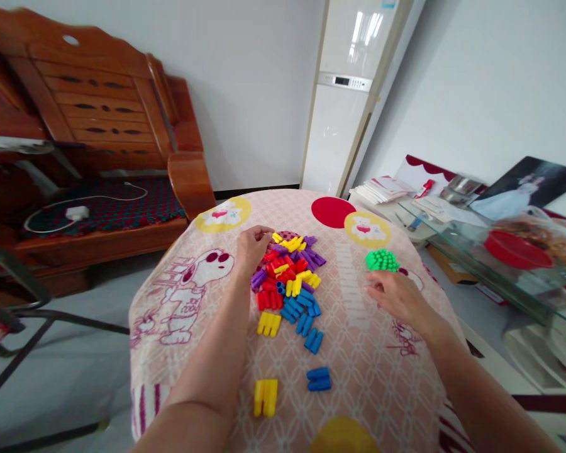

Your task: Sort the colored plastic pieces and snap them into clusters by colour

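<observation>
My left hand (255, 246) is at the far left side of a heap of plastic pieces, its fingers closed at a small yellow piece (277, 238). Red pieces (270, 299), purple pieces (314, 257) and blue pieces (292, 309), each formed of joined tubes, lie mixed in the heap. On the right of the table, my right hand (396, 296) holds nothing visible; its thumb and forefinger are apart. Just beyond it sits a tight group of green pieces (382, 260). Closer to me lie a yellow block (265, 397) and a blue block (319, 379), apart from the heap.
A patterned cloth covers the round table (179, 270). Beyond its left side stands a wooden bench (99, 113) with a white cable. To the right, a glass shelf (476, 258) carries a red bowl (519, 248) and papers. A white cabinet-like appliance (334, 126) stands behind.
</observation>
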{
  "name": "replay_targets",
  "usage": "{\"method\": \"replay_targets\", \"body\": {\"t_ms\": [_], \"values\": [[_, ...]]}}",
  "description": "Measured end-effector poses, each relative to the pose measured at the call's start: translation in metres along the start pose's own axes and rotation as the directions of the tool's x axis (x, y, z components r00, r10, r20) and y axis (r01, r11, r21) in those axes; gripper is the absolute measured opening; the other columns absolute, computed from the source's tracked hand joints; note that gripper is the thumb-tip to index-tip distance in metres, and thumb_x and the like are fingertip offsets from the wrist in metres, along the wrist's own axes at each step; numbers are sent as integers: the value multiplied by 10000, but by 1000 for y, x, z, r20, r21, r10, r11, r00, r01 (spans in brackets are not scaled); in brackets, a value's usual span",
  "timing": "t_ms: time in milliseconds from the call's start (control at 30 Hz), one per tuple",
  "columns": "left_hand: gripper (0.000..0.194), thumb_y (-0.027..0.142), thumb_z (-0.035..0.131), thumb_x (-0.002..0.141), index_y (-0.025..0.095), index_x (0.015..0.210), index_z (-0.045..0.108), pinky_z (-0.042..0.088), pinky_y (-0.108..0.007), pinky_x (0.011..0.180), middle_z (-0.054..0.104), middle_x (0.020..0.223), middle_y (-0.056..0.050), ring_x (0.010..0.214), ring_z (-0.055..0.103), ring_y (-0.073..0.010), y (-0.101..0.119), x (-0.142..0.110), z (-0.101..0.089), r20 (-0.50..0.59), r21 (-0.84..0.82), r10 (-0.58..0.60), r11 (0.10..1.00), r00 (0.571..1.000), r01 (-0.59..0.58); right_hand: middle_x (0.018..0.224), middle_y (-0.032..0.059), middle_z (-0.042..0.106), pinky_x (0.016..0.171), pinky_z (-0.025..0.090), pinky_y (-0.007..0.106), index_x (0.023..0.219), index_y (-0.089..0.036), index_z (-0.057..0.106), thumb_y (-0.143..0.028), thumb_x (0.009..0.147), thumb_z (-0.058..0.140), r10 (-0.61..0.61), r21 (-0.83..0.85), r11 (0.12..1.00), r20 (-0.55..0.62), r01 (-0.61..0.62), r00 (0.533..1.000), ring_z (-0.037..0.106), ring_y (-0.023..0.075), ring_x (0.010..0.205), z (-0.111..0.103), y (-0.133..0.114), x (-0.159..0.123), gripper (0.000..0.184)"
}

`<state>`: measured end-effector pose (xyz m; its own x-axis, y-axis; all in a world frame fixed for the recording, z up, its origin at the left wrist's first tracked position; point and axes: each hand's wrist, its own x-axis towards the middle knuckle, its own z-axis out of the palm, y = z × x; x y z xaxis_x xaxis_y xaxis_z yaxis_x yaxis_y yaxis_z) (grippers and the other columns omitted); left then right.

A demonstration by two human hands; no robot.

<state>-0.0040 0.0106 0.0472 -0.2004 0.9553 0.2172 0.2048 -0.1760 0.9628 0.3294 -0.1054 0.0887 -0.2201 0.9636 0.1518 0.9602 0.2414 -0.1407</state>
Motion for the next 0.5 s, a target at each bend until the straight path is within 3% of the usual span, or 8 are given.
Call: {"method": "replay_targets", "body": {"t_ms": [100, 167, 300, 400, 500], "values": [[259, 284, 567, 742, 140, 896, 718, 483, -208, 541, 703, 667, -33, 548, 632, -128, 7, -4, 13, 68, 101, 64, 992, 996, -71, 803, 61, 715, 677, 420, 254, 812, -181, 695, -253, 878, 554, -168, 92, 982, -4, 167, 986, 641, 169, 726, 0, 4, -23, 171], [257, 289, 559, 756, 143, 889, 723, 487, -216, 555, 706, 668, -36, 569, 647, -139, 11, -7, 21, 111, 127, 98, 986, 989, -112, 792, 59, 710, 687, 433, 253, 797, -178, 692, -252, 898, 519, -216, 178, 958, -79, 227, 973, 639, 162, 720, 0, 8, -33, 214], [278, 275, 540, 773, 144, 926, 731, 472, -223, 546, 698, 655, -31, 570, 645, -146, 20, -13, 30, 194, 168, 129, 972, 973, -163, 732, 39, 700, 643, 434, 244, 824, -175, 709, -297, 906, 516, -20, 312, 943, -295, 116, 955, 611, 147, 648, -6, 8, -32, 243], [286, 254, 544, 784, 146, 969, 733, 498, -245, 610, 727, 744, -44, 642, 659, -157, 29, -20, 36, 265, 244, 188, 936, 946, -255, 659, 13, 669, 609, 417, 245, 780, -184, 709, -329, 878, 541, 27, 382, 921, -252, 74, 967, 578, 143, 606, -14, -6, -16, 242], [270, 261, 568, 815, 156, 999, 735, 529, -298, 782, 750, 919, -67, 827, 682, -189, 36, -32, 49, 411, 315, 293, 843, 863, -436, 635, 6, 646, 593, 396, 243, 736, -189, 697, -321, 871, 531, -64, 436, 890, -168, 133, 984, 549, 138, 596, -12, -22, -8, 252]]}}
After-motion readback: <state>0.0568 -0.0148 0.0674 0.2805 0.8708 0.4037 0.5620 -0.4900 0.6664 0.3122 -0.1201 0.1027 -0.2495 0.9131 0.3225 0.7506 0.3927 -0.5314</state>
